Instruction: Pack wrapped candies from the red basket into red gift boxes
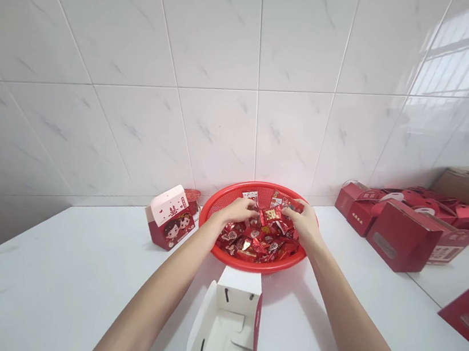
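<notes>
A red plastic basket point(214, 199) with perforated sides holds many small candies point(251, 244) in red and gold wrappers. My left hand point(241, 211) reaches into its left side, fingers curled down among the candies; what they grip is hidden. On the other side, my right hand point(303, 225) pinches at a red and gold wrapped candy point(272, 214) near the middle of the pile. Between my forearms stands an open box point(223, 329), white inside, its flaps up, with dark handle ends showing through slots. No candy shows inside it.
A closed red and pink gift box point(172, 219) with cartoon figures stands left of the basket. Several red boxes point(402, 235) are grouped at the right, near a cardboard carton point(462, 185). The tiled wall point(214, 132) rises right behind the basket.
</notes>
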`<state>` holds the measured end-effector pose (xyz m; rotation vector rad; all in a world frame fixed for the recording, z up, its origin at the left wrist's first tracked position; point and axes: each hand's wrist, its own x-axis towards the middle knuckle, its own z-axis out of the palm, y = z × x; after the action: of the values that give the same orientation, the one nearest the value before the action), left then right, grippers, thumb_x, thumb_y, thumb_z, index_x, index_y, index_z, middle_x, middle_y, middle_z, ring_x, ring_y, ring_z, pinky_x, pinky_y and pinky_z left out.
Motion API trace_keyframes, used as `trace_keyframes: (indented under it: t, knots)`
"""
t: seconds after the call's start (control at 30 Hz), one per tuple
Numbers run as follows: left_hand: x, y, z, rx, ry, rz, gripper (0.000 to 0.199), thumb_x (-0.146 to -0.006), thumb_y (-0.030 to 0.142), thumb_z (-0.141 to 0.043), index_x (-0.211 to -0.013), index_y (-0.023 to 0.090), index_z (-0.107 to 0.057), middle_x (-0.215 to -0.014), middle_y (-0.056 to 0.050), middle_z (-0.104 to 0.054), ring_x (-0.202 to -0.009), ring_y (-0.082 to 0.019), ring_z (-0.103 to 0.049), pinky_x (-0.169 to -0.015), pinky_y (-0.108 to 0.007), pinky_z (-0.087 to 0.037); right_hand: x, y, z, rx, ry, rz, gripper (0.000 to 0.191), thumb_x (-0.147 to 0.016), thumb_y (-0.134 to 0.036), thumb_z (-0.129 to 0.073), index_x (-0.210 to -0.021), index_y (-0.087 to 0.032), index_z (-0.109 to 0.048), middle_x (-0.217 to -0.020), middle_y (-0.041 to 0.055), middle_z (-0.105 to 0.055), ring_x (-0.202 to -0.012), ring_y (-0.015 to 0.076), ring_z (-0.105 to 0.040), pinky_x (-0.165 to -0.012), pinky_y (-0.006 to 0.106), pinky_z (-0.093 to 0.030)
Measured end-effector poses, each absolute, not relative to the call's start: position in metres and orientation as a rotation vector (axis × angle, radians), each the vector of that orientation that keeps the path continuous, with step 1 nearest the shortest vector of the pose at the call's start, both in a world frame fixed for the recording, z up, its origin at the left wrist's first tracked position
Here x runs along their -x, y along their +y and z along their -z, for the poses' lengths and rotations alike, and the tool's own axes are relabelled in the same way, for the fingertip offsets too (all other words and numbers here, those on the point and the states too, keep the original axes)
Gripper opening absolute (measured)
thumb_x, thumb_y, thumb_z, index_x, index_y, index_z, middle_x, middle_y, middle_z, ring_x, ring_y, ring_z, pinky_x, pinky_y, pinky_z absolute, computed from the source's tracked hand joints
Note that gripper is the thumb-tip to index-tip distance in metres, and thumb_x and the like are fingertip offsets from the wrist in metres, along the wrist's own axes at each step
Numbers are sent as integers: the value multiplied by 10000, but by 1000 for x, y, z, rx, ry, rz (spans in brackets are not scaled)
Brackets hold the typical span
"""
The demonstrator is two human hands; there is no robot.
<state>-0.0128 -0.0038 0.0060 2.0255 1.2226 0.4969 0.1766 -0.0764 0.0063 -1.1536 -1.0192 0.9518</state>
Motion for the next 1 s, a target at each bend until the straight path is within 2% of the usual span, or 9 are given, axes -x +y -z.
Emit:
trace_keyframes:
  t: [0.13, 0.3, 0.4, 0.53, 0.7, 0.83, 1.0]
  knots:
    - [11, 1, -3, -1998, 1125, -802, 51, -757, 130, -601, -779, 177, -598, -830, -34, -702, -706, -187, -695, -683, -298, -544, -178, -74, -3, 1149, -1013, -953, 226, -556, -245, -670, -771, -207, -613, -633, -37, -615, -579, 154, -548, -538, 289, -434]
    - [11, 4, -4, -2075, 1036, -1053, 86, -702, 103, -603, -735, 164, -654, -905, -63, -719, -903, -206, -691, -864, -341, -545, -179, -70, 1, 1139, -1036, -950, 237, -553, -262, -669, -774, -211, -598, -661, -23, -627, -608, 164, -553, -562, 298, -448]
    - [11, 3, -5, -2039, 1004, -1117, 61, -733, 185, -641, -691, 160, -677, -1007, -94, -724, -949, -213, -687, -896, -355, -546, -180, -68, 2, 1149, -1041, -940, 258, -552, -270, -670, -794, -213, -605, -672, -19, -628, -610, 165, -549, -568, 301, -445]
    - [12, 3, -6, -2039, 1014, -1157, 197, -747, 326, -724, -647, 159, -692, -1108, -118, -701, -994, -228, -679, -912, -373, -545, -181, -68, 3, 1149, -1055, -929, 275, -556, -277, -667, -817, -209, -615, -698, -11, -637, -644, 174, -562, -597, 308, -458]
    - [13, 3, -4, -2029, 989, -1161, 139, -684, 266, -778, -727, 150, -714, -1237, -134, -642, -1007, -218, -681, -863, -342, -564, -181, -69, 2, 1141, -1056, -933, 274, -553, -286, -666, -810, -208, -607, -711, -10, -634, -647, 171, -555, -599, 310, -458]
    - [13, 5, -3, -2033, 960, -1171, 108, -673, 134, -715, -780, 144, -705, -1204, -117, -662, -965, -191, -690, -837, -311, -561, -180, -69, 3, 1144, -1048, -932, 256, -555, -280, -670, -790, -213, -596, -704, -14, -636, -649, 170, -561, -598, 305, -459]
    - [13, 8, -2, -2126, 960, -1141, 198, -672, 62, -605, -816, 159, -700, -927, -51, -741, -885, -180, -688, -840, -307, -543, -179, -69, 2, 1133, -1020, -938, 258, -549, -274, -685, -781, -217, -587, -676, -23, -644, -622, 168, -566, -598, 310, -471]
